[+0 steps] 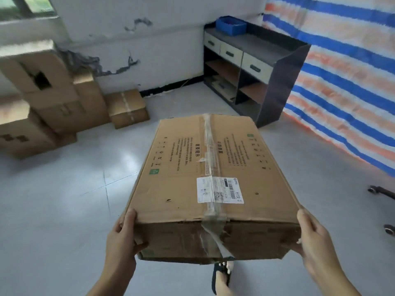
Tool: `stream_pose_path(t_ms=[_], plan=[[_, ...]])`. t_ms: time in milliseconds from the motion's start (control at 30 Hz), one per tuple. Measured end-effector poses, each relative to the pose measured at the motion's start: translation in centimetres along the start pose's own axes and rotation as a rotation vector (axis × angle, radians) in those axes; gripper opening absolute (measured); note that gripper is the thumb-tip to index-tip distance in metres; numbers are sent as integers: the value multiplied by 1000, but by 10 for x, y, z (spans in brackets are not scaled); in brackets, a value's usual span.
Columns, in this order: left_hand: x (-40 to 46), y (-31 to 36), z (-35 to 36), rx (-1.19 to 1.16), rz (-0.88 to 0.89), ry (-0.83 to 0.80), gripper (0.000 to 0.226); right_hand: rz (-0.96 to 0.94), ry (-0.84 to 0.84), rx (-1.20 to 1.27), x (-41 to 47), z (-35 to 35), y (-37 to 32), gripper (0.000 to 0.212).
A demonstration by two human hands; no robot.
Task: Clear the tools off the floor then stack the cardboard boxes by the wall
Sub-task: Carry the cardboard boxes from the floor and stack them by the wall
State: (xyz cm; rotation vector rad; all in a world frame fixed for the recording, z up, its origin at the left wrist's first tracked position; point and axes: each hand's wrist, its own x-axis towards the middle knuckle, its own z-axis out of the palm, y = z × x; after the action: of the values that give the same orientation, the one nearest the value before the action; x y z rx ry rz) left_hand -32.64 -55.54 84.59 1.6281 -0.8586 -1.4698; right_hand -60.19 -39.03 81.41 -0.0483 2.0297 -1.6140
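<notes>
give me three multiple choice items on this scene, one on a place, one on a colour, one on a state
1. Where does the blue bin sit?
A. on top of the dark cabinet
B. on the floor by the stacked boxes
C. on the carried box

2. What colours are the stripes of the tarp on the right?
A. green and yellow
B. blue, orange and white
C. black and grey

3. How is the large cardboard box held?
A. it lies on the floor untouched
B. one hand carries it by a handle
C. left hand and right hand grip its near corners, with the box off the floor

Answers: 1 A, the bin rests on the cabinet's top at the far end. 2 B, those stripes cover the tarp. 3 C, a foot shows under the box.
</notes>
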Motion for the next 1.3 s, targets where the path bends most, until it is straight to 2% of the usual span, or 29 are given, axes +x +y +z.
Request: stream_pose_path(t_ms=[200, 500, 767, 1000, 1300], plan=[[59, 40, 43, -104, 21, 201, 26, -41, -236, -72, 112, 102, -60, 35], [148, 87, 103, -211, 82, 358, 25, -136, -426, -197, 220, 217, -134, 43], [282, 139, 144, -225, 75, 386, 26, -131, -443, -172, 305, 350, -175, 38], [433, 226, 167, -213, 40, 320, 24, -104, -393, -186, 372, 492, -224, 37], [578, 305, 189, -212, 33, 307, 20, -108, -412, -251, 438, 633, -268, 39]])
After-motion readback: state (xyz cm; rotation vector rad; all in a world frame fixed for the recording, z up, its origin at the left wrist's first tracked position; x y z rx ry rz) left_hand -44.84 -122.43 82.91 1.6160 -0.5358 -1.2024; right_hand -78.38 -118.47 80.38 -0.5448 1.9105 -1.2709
